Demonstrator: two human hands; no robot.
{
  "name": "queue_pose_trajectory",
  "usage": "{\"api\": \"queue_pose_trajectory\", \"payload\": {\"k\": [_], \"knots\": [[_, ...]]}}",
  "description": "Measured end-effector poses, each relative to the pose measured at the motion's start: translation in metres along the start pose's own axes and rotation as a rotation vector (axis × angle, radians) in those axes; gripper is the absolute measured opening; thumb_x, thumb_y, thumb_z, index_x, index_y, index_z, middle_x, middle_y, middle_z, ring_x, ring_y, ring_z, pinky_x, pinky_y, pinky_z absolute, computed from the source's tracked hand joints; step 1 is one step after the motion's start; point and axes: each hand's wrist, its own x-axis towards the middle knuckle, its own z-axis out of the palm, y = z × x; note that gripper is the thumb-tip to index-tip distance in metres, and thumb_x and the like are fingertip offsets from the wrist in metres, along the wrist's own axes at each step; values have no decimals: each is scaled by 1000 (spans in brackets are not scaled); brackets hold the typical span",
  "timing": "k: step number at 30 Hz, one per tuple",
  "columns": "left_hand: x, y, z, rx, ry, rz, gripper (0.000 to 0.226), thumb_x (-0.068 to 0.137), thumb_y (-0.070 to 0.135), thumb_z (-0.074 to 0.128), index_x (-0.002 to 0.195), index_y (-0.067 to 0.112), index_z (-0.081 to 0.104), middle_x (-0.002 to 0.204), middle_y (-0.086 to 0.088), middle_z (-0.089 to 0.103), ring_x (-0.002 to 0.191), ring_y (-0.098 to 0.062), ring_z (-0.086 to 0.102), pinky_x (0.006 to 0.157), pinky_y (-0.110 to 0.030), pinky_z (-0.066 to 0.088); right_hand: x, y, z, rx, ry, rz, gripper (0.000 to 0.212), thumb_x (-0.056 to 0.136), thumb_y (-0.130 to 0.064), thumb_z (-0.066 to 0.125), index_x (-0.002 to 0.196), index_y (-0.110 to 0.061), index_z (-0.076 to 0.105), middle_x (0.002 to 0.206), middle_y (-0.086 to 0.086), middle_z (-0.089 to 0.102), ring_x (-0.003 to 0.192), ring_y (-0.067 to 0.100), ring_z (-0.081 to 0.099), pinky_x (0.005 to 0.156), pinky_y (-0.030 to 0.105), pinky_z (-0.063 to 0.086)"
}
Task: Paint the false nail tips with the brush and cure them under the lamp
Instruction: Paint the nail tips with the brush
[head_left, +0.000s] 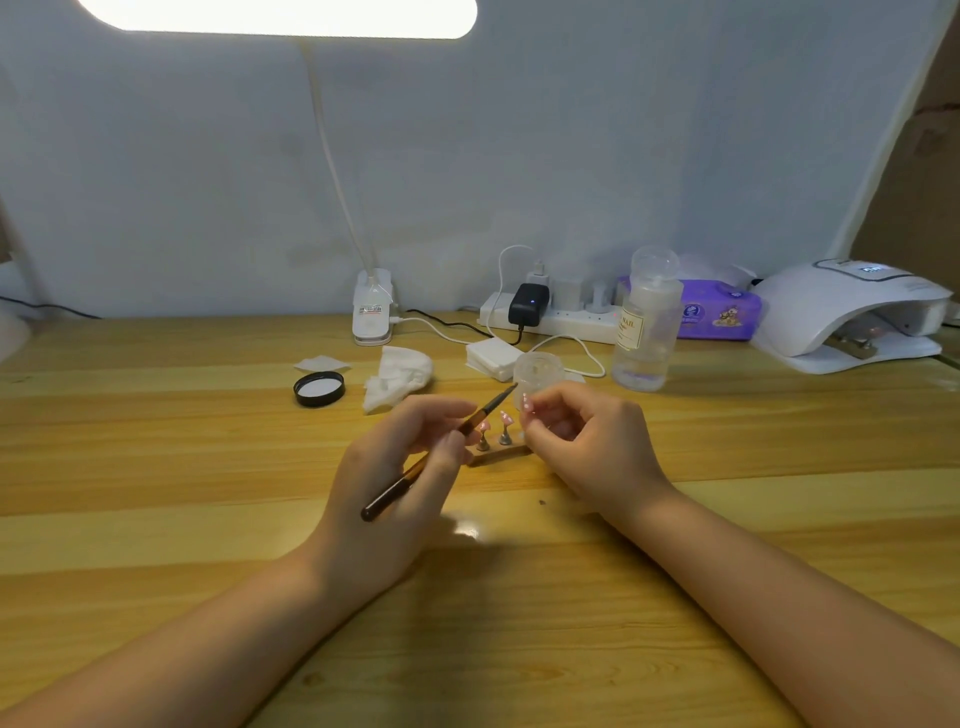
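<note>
Pink nail tip (526, 402) sits pinched in the right hand (587, 447). The left hand (400, 467) grips the brown brush (441, 452), bristles pointing toward two o'clock. Two more tips (493, 422) stand on holders between the hands.

A home nail-art station: wooden counter (156, 441), curing lamp (852, 317), power strip (561, 319), clip-on desk light (372, 306), cotton pads (493, 356).

Near counter (156, 519): open wood on both sides. Far edge: bottle (647, 322), power strip (550, 317), curing lamp (852, 317), crowded together.
</note>
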Motion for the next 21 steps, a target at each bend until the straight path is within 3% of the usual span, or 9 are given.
{"api": "queue_pose_trajectory", "payload": {"k": [3, 8, 14, 18, 21], "knots": [[0, 0, 0, 45, -22, 31, 23, 88, 35, 52, 107, 28, 63, 97, 9, 70, 92, -19, 68, 82, -34, 55, 1, 1, 0, 38, 1, 5, 12, 82, -14, 73, 85, -26, 73, 69, -12, 68, 63, -1, 60, 59, 10, 47], [0, -1, 0, 60, -53, 43, 25, 89, 33, 53, 109, 25, 65, 99, 11, 70, 95, -17, 68, 83, -29, 54, 1, 2, -1, 43, 3, 13, 12, 84, -15, 72, 91, -24, 75, 74, -6, 71, 69, 9, 63, 62, 17, 52], [-1, -2, -3, 10, -47, 49, 18, 87, 30, 52, 97, 25, 66, 92, 9, 72, 90, -12, 69, 79, -20, 51, 0, 2, -1, 46, -5, 24, 14, 84, -13, 71, 94, -22, 75, 73, -5, 70, 68, 6, 62, 62, 17, 51], [-2, -2, -2, -8, 13, 23, 20, 87, 33, 50, 98, 26, 66, 91, 5, 73, 91, -17, 69, 80, -35, 55, 0, 2, -2, 45, -7, 26, 13, 85, -15, 71, 96, -21, 75, 74, -4, 70, 69, 11, 64, 65, 22, 54], [0, -1, -1, 28, 16, 22, 27, 90, 35, 50, 106, 22, 67, 95, 8, 72, 93, -20, 69, 80, -44, 56, 0, 1, -1, 16, -8, -2, 13, 85, -15, 72, 96, -19, 75, 77, -7, 71, 71, 7, 63, 64, 16, 51]]}}
